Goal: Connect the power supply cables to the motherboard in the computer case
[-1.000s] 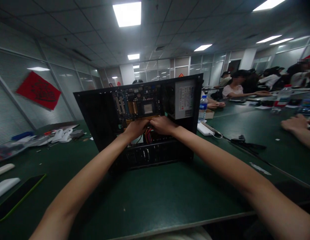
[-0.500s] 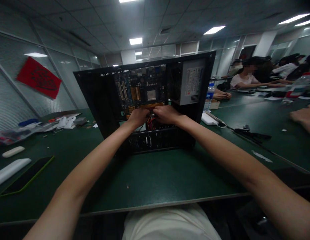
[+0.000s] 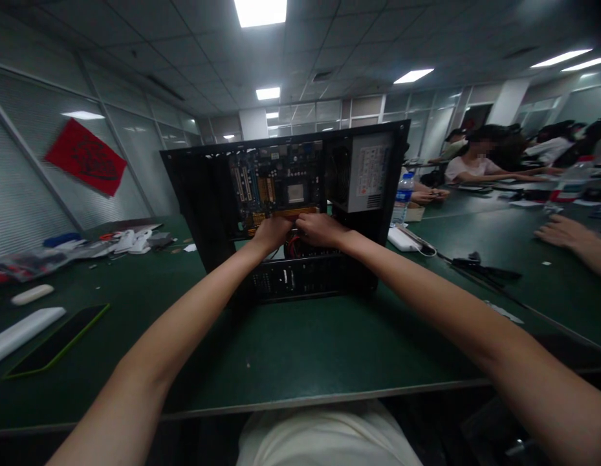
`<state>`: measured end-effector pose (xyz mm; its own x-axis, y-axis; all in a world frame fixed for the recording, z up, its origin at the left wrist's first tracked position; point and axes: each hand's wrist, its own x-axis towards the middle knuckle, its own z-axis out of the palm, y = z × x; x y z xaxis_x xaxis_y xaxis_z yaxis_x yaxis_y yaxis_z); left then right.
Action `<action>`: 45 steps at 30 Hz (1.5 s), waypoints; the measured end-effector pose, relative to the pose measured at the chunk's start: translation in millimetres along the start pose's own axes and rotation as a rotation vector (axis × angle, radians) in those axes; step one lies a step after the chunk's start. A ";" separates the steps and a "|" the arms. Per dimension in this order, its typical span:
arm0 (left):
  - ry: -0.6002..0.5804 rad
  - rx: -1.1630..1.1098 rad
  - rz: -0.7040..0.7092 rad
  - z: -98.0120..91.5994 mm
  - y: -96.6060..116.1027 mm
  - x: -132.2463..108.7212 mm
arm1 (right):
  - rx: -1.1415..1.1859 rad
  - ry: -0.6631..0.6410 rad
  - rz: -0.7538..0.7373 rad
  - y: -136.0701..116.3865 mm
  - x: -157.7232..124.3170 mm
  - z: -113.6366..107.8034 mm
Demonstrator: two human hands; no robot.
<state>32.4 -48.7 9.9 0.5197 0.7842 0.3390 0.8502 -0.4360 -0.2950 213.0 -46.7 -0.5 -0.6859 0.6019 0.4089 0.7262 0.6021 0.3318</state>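
An open black computer case (image 3: 203, 213) stands on the green table, its inside facing me. Inside it are the motherboard (image 3: 296, 193) and, at the upper right, a silver power supply (image 3: 371, 171). My left hand (image 3: 272, 233) and my right hand (image 3: 322, 231) meet at the board's lower edge, fingers curled in close together. Just above them runs an orange-brown strip of slots (image 3: 300, 211). Both sets of fingertips are closed, but what lies between them is hidden. Red and dark cables (image 3: 294, 248) hang beneath my hands.
To the left lie a green-edged black slab (image 3: 57, 342), a white bar (image 3: 26, 331) and a pile of bags and parts (image 3: 130, 241). A water bottle (image 3: 403, 197), a white power strip (image 3: 404, 239) and black cables (image 3: 484, 268) are on the right. A co-worker's hand (image 3: 565, 232) rests at the far right.
My view has tilted up slightly, and the case's top edge appears lower. Both hands stay at the same spot on the board. The co-worker's hand at the right has moved further left.
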 end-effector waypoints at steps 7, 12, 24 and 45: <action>-0.001 0.004 0.013 -3.4 1.9 -1.0 | -0.038 0.015 -0.052 1.9 3.9 8.1; 0.000 -0.002 0.017 -3.6 1.3 -1.5 | -0.070 0.041 -0.026 1.0 4.2 7.4; -0.010 0.008 -0.020 -5.6 2.5 -3.8 | -0.053 -0.008 -0.024 -1.7 4.7 5.6; -0.027 -0.007 -0.002 -2.2 -1.4 -6.6 | -0.074 -0.052 0.017 -4.8 9.2 7.3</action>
<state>27.9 -54.3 10.0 0.5157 0.7967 0.3153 0.8519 -0.4375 -0.2879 202.9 -40.2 -4.5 -0.6732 0.6396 0.3709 0.7381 0.5519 0.3881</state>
